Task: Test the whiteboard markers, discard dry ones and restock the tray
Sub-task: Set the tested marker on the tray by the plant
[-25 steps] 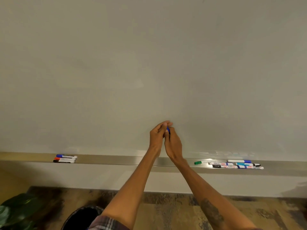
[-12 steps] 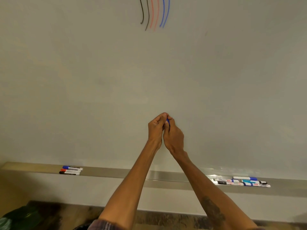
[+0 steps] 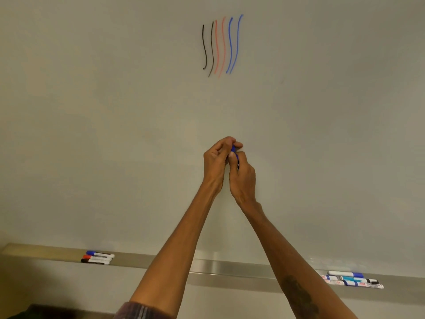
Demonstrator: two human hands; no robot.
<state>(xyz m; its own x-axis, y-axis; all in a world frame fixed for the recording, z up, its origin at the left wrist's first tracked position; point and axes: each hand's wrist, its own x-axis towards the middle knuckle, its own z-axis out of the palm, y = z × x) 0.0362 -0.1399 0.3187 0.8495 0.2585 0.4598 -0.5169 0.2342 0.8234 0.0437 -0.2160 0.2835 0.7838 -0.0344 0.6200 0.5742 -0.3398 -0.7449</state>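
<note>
Head view: the left hand point(image 3: 217, 157) and the right hand point(image 3: 243, 178) meet in front of the whiteboard point(image 3: 115, 111). Both have fingers curled around a blue marker point(image 3: 233, 150), which is mostly hidden; the left seems to grip its cap end. On the tray point(image 3: 230, 268) below, three markers point(image 3: 97, 257) lie at the left and more markers point(image 3: 351, 279) at the right.

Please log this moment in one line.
left hand, right hand: grip blue-capped marker; whiteboard: black, red, blue strokes; metal tray: left marker group, right marker group
</note>
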